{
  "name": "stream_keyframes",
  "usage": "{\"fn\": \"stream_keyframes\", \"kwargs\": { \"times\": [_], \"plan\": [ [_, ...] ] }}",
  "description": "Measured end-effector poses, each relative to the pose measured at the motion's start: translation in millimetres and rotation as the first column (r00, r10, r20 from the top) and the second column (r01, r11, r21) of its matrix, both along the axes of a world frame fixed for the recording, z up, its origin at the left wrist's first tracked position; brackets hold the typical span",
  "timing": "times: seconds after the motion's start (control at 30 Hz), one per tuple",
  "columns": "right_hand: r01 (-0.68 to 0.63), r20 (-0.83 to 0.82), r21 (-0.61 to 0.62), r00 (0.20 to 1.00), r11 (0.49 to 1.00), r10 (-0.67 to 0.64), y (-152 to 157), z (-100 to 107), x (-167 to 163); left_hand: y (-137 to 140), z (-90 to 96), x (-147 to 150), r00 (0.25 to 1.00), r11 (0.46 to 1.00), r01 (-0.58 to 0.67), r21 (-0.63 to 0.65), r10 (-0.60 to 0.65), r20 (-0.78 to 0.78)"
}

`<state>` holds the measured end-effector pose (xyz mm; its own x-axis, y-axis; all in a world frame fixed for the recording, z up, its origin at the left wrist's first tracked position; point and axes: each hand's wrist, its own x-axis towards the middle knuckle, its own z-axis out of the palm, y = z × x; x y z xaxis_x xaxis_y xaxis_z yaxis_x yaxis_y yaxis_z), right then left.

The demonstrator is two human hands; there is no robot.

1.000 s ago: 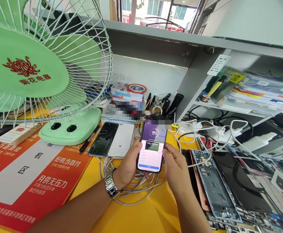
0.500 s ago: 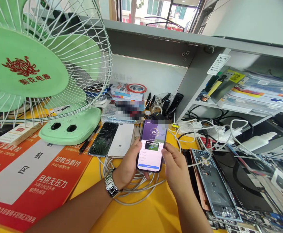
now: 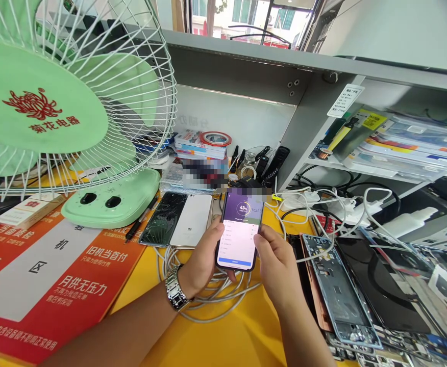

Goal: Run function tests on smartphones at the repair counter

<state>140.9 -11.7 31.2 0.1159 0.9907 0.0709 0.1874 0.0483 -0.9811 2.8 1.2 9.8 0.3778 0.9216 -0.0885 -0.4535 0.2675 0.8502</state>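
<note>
A lit smartphone point(image 3: 239, 239) is held upright over the yellow table, between both my hands. Its screen has a purple top with a ring reading 43%, a white list below and a blue bar at the bottom. My left hand point(image 3: 203, 260), with a metal watch point(image 3: 176, 288) on the wrist, grips the left edge, thumb in front. My right hand point(image 3: 277, 260) is closed at the right edge, its thumb by the screen. Beneath the phone lies a coiled grey cable point(image 3: 212, 311). A cracked black phone point(image 3: 163, 219) and a white phone point(image 3: 191, 220) lie to the left.
A green fan point(image 3: 108, 204) stands at the left on a red and white printed board point(image 3: 74, 285). Opened phone frames point(image 3: 342, 290) and dark screens point(image 3: 380, 285) are piled at the right. White cables point(image 3: 334, 204) tangle below the shelf. Boxes with a tape roll point(image 3: 216, 138) sit at the back.
On the phone's screen the ring has gone from 39% to 43%. A dark green picture over the list has gone, leaving list lines. Both hands stay nearly still.
</note>
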Motion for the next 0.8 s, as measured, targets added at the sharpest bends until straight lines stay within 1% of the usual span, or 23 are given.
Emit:
{"fn": "stream_keyframes", "kwargs": {
  "times": [0.13, 0.27, 0.47, 0.6, 0.8],
  "plan": [
    [0.019, 0.02, -0.018, 1.0, 1.0, -0.018, -0.5, 0.3, 0.1, -0.9, -0.5, -0.4, 1.0, 1.0, -0.004, 0.014, 0.004, -0.012],
    [0.042, 0.001, -0.022, 0.999, 0.999, -0.042, -0.7, -0.3, -0.6, -1.4, -2.1, -0.7, 1.0, 0.999, -0.001, 0.049, 0.002, -0.029],
    [0.003, -0.016, 0.002, 1.0, 1.0, -0.003, 0.2, -1.7, 1.4, -1.3, -1.3, -1.3, 0.999, 0.999, 0.009, 0.045, -0.007, -0.036],
    [0.012, -0.041, 0.014, 0.999, 1.0, -0.011, 1.5, -2.8, 3.6, -1.5, -0.9, -1.4, 1.0, 0.999, 0.016, 0.048, -0.015, -0.026],
    [0.04, 0.007, -0.029, 0.999, 0.999, -0.04, 0.9, -3.9, 2.1, -2.3, -4.6, -1.0, 0.999, 0.998, 0.011, 0.065, -0.008, -0.049]
  ]
}}
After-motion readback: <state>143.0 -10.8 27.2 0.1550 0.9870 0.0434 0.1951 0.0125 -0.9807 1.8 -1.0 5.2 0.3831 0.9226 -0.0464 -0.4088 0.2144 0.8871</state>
